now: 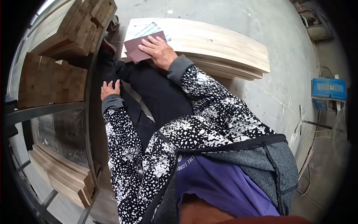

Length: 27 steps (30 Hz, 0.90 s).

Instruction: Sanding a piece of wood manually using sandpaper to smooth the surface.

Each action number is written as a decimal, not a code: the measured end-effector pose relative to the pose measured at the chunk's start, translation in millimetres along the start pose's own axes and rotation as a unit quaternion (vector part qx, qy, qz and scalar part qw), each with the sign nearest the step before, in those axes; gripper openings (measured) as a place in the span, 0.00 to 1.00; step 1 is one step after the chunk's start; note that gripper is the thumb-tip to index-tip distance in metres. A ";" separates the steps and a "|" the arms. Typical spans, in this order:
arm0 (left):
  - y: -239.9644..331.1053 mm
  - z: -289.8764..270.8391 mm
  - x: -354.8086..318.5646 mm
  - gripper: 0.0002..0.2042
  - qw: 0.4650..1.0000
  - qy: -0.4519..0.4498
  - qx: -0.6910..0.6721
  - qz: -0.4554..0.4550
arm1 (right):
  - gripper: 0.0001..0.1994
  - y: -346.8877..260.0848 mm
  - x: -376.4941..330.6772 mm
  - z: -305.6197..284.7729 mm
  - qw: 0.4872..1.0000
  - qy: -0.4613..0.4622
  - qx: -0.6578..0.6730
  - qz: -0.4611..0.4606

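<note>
The right arm [212,89], in a black-and-white speckled sleeve, reaches forward, its bare right grip [158,51] back uppermost, fingers extended; the bare left grip [109,90] sits lower, fingers parted.

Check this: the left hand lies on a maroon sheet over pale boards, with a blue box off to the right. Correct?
Not quite: the head view shows the right hand on the maroon sheet over the pale boards. The blue box is indeed off to the right.
</note>
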State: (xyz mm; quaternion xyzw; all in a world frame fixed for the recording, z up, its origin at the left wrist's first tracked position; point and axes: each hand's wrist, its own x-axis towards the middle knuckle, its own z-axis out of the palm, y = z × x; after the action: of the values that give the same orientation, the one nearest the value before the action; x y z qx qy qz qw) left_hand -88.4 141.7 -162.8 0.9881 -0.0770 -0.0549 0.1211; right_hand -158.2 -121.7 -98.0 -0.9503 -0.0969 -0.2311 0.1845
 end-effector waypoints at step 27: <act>11.0 -6.9 1.7 0.25 1.000 -0.008 -0.019 0.001 | 0.22 4.9 90.2 47.8 0.997 -0.046 -0.034 0.049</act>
State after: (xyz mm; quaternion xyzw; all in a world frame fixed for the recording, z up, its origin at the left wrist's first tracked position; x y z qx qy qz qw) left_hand -87.5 132.4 -153.6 0.9851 -0.0777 -0.0645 0.1392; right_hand -58.8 -98.3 -96.0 -0.9691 -0.0510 -0.1815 0.1588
